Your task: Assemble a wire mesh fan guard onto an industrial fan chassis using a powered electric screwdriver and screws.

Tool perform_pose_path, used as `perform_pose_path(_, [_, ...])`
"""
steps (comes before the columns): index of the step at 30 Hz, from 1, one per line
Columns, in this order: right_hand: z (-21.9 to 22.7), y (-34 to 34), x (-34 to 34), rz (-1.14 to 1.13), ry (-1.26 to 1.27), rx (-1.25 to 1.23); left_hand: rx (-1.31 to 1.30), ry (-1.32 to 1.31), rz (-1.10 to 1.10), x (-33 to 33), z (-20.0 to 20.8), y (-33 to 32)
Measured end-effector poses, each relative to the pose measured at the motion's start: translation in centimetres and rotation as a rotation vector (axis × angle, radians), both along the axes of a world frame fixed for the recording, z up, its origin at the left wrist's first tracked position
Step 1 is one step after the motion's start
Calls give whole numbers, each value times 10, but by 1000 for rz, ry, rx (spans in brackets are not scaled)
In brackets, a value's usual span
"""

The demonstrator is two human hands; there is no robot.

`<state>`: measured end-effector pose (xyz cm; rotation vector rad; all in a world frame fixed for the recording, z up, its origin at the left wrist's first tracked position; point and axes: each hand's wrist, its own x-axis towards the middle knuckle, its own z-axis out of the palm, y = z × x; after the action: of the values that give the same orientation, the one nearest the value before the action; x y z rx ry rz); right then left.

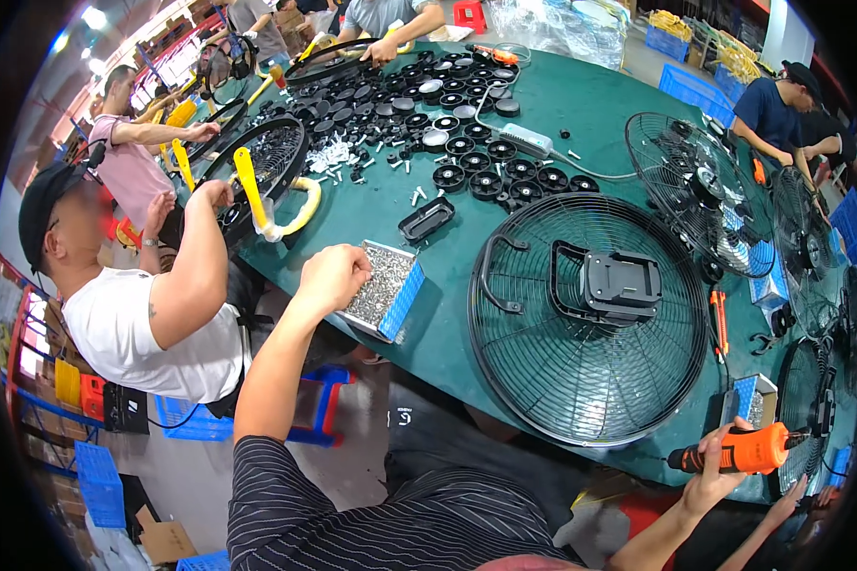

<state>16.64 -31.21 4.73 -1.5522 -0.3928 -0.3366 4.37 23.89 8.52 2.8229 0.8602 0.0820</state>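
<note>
My left hand [333, 278] is over a blue-and-white cardboard box [405, 303] of small metal screws [379, 276]. Its fingers are bent together at the screws; what they pinch, if anything, is hidden. In my right hand [709, 481] is an orange electric screwdriver [754, 449], its tip pointing right, past the table's edge side. Between my hands lies a round black wire fan guard [581, 381]. A black plastic bracket box [621, 285] sits at its middle, and a curved handle [490, 285] is on its left rim.
A black plastic tray-like part [427, 221] lies beyond the screw box. Piles of round black caps [467, 152] cover the far green table [581, 86]. More fan guards [700, 181] stand at right, near another screw box [757, 400]. A co-worker in white [152, 314] works at left.
</note>
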Motion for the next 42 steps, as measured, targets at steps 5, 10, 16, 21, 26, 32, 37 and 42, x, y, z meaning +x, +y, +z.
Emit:
perform_pose_path(5, [5, 0, 6, 22, 12, 52, 74, -146, -55, -14, -1, 4])
perform_pose_path(10, [12, -11, 5, 90, 58, 64, 49, -203, -70, -13, -5, 3])
perform_pose_path(16, [42, -14, -14, 79, 54, 127, 1, -352, -104, -25, -12, 5])
perform_pose_path(21, [85, 2, -22, 247, -22, 207, -21, -340, -120, -33, -17, 5])
perform_pose_path(26, [105, 60, -34, 539, 5, 548, 30, -579, -178, -27, -14, -8])
perform_pose_path(32, [101, 143, -41, 707, 64, 673, -1084, -782, -187, -48, -24, -105])
perform_pose_path(37, [88, 189, -51, 699, 172, 767, -1788, -751, -330, -56, -77, -179])
perform_pose_path(42, [78, 201, -49, 710, 195, 690, -1699, -791, -297, -53, -87, -187])
